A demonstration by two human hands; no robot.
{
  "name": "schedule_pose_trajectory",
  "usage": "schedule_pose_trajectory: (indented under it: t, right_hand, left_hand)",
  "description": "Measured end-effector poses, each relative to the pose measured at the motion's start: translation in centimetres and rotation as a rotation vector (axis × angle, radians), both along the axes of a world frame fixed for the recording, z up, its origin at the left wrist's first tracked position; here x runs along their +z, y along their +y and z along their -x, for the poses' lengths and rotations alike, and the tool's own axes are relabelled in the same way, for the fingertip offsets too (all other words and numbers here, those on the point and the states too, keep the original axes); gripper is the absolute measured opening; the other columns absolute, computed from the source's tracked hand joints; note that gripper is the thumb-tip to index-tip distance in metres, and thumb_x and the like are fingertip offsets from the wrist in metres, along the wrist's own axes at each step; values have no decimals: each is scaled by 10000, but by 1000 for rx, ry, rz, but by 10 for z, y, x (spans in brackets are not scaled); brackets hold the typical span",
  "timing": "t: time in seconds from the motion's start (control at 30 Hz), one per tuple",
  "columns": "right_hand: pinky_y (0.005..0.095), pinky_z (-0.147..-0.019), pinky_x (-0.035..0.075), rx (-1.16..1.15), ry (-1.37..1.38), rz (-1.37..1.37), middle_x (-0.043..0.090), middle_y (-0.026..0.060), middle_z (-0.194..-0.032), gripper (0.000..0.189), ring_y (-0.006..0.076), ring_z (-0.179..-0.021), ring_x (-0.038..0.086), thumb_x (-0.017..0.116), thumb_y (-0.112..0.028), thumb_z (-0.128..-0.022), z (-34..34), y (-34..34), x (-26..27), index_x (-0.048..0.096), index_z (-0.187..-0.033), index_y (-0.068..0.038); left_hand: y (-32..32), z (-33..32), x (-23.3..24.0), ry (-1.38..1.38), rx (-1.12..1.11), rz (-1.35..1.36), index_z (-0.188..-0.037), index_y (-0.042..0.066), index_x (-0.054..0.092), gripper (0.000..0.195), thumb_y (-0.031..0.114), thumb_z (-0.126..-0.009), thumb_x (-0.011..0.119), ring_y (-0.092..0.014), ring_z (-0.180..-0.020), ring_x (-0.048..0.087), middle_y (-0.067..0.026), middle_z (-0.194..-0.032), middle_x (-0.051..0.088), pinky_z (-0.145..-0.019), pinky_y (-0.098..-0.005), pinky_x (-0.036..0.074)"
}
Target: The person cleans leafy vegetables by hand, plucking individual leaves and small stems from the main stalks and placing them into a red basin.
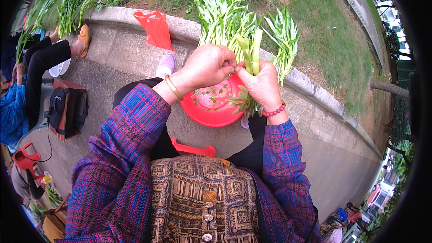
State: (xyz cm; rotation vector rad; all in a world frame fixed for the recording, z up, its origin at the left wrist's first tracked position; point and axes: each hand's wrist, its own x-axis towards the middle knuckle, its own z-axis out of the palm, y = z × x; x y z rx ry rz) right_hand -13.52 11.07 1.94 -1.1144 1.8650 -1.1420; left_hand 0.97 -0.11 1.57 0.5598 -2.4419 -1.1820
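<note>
Leafy green stalks (251, 52) stand upright in my right hand (265, 82), with their thick pale ends up and leaves (245, 99) hanging below. My left hand (211, 64), with a gold bangle (173, 87) at its wrist, meets the right thumb. Its thumb and fingers are pinched together; whether a small bit is between them I cannot tell. Beneath both hands a red plastic basin (216, 116) sits on the pavement, with small green leaf scraps (213, 100) inside. Behind the hands, a large bunch of long-leaved greens (226, 20) lies across the kerb, a smaller bunch (283, 40) beside it.
A red plastic bag (156, 30) rests against the concrete kerb (310, 89). Under me is a red plastic stool (194, 149). At left, a seated person (13, 108) holds greens near a black bag (67, 108) and another red stool (26, 158). Grass (324, 40) lies beyond the kerb.
</note>
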Motion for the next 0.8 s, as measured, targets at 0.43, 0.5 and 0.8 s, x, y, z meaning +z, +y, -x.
schedule_pose_trajectory:
  t: [0.43,0.5,0.8]
  right_hand:
    - [213,-552,458,-127,-439,136,635,26,-694,82,77,-581,571,674,-104,-811,1,-2,10,654,-815,-25]
    - [214,-556,454,-159,-362,163,639,22,-697,81,69,-589,567,679,-103,-810,1,-2,8,660,-814,-25]
    - [236,-572,466,-50,-14,110,633,-10,-680,50,61,-627,574,675,-75,-801,1,-1,2,670,-820,-29]
  left_hand:
    - [-10,4,-10,367,252,-919,-916,55,656,83,104,-853,678,-26,-642,534,23,-784,636,-591,-173,433]
    - [-9,3,-6,357,313,-880,-922,55,657,81,100,-857,674,-23,-639,530,34,-760,623,-593,-175,434]
    - [-1,-2,-6,128,61,147,-904,66,671,147,109,-766,700,-249,-707,622,-80,-769,610,-631,-347,487]
